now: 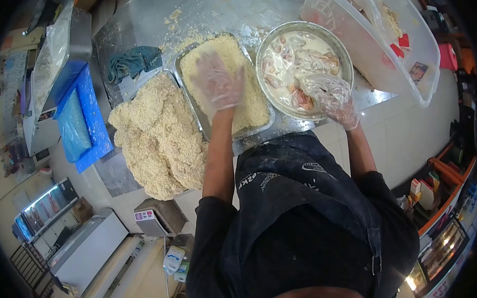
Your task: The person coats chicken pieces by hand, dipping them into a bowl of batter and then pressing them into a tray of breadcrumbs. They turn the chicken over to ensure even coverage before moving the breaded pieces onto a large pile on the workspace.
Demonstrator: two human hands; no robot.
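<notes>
My left hand (216, 81), in a clear plastic glove, is over the breadcrumbs (250, 102) in a metal tray (266, 125). Its fingers are stretched out and the thumb stands apart; motion blurs them, and nothing shows in the hand. To the right, a round metal bowl (259, 71) holds raw chicken pieces (327, 63) in pale, milky batter (292, 40). Inside its near right side, my gloved right hand (330, 96) is smeared with batter. Its fingers curl down onto a chicken piece (302, 100), partly covering it.
A large heap of crumb-coated pieces (159, 137) rises left of the crumb tray. Behind it lies a dark green cloth (131, 64). A tall clear plastic bin (368, 45) stands right of the bowl. Loose crumbs dot the metal table (215, 12), and a blue bag (74, 128) sits at far left.
</notes>
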